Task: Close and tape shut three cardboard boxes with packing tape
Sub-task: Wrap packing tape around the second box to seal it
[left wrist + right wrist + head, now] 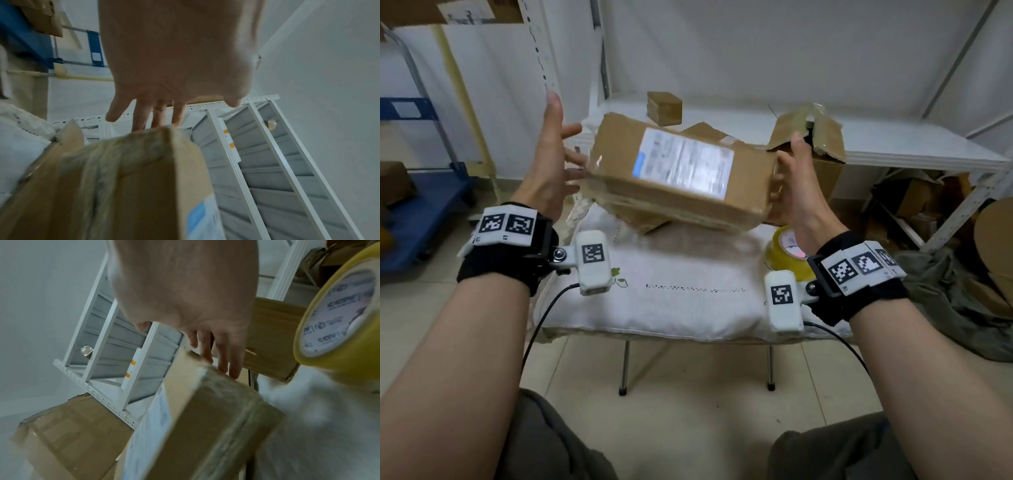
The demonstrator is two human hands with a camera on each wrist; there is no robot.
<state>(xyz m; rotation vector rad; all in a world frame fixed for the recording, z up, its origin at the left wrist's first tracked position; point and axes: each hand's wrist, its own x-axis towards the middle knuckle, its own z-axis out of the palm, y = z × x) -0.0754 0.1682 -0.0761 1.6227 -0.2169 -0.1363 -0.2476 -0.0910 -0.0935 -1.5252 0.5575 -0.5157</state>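
Observation:
A taped cardboard box with a white shipping label (pixel 681 171) is tilted in the air above the table, held between both hands. My left hand (pixel 554 154) has its fingers spread straight, and the fingertips (pixel 139 123) touch the box's (pixel 133 186) left end. My right hand (pixel 791 178) presses the right end, thumb up, with nearly straight fingers (pixel 222 363) on the box's (pixel 195 418) far edge. A second box (pixel 643 219) lies partly hidden under it. A third box (pixel 822 144) stands behind on the right with its flaps up. The yellow tape roll (pixel 787 250) sits by my right wrist.
The folding table (pixel 681 301) has a white cloth over it. Behind it a white metal shelf (pixel 893 140) carries a small brown box (pixel 664 108). A blue cart (pixel 421 205) stands at the left. Cardboard and bags are piled at the right on the floor.

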